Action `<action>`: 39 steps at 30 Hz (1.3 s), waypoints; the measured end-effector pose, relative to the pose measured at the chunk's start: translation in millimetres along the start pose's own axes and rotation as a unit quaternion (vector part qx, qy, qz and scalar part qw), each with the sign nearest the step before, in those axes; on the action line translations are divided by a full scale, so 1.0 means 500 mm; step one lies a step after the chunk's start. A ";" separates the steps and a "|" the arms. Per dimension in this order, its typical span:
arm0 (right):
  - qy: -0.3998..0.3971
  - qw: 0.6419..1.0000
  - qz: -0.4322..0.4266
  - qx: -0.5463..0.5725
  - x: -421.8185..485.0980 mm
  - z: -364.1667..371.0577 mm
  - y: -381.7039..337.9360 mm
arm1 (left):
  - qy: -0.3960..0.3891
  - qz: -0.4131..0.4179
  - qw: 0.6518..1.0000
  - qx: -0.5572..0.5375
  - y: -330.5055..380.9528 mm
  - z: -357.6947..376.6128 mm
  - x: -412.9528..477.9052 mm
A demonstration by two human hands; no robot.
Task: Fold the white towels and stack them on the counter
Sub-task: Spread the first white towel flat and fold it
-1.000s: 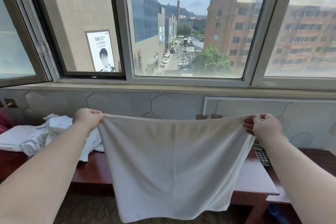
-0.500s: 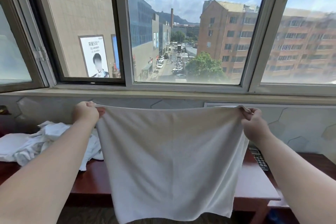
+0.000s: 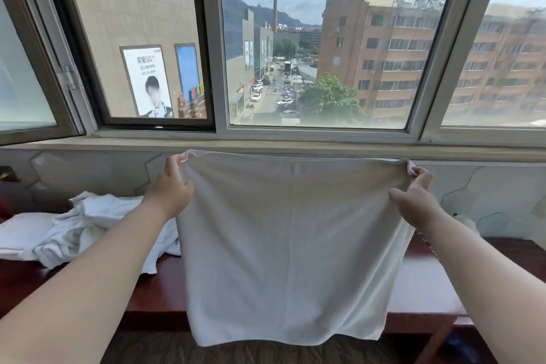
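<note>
Left hand (image 3: 171, 186) is pinching the upper left corner of the white towel (image 3: 292, 245); right hand (image 3: 413, 198) is pinching the upper right corner. Both hands are closed on the cloth and spread well apart, holding it up in the air.

The towel is hanging flat in front of the desk (image 3: 165, 284), with its top edge level with the wall (image 3: 88, 168) below the window (image 3: 319, 133). Its bottom hem is dangling past the front edge of the desk.

Against half a second ago:
- The left hand is sitting further in toward the middle, so the span between the hands is looking shorter.
- The top edge is no longer running straight. It is bowing up a little between the two corners.
- At each corner a small fold of cloth is poking up above the fingers.
- The left fingers are showing more along the towel's edge than before.

The pile of towels (image 3: 88, 224) is lying crumpled on the left end of the desk, same place as before and partly behind the left forearm.
</note>
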State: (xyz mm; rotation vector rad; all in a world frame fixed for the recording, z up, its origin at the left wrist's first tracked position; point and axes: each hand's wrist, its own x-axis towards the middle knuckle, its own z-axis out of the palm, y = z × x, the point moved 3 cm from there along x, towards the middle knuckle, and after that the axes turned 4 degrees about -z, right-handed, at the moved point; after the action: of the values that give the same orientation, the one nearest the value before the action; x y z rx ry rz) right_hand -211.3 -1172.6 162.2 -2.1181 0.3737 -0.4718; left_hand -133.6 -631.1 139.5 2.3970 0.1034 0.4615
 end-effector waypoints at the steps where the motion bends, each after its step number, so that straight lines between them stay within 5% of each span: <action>1: -0.004 1.000 0.004 0.007 -0.006 0.010 -0.002 | -0.012 0.010 1.000 0.017 -0.009 0.003 -0.002; 22: 0.002 0.999 0.037 0.011 0.097 0.213 0.051 | -0.039 -0.078 0.996 -0.005 -0.126 0.151 0.106; 39: -0.141 0.979 0.145 -0.005 0.419 0.489 0.308 | -0.138 -0.243 0.960 0.020 -0.224 0.482 0.301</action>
State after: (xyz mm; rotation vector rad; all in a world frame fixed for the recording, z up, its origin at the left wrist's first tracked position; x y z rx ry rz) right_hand 73.4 -1171.2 -52.7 -2.0602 0.5099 0.0006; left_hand 97.9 -665.0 -57.1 2.3386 0.5650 -0.1049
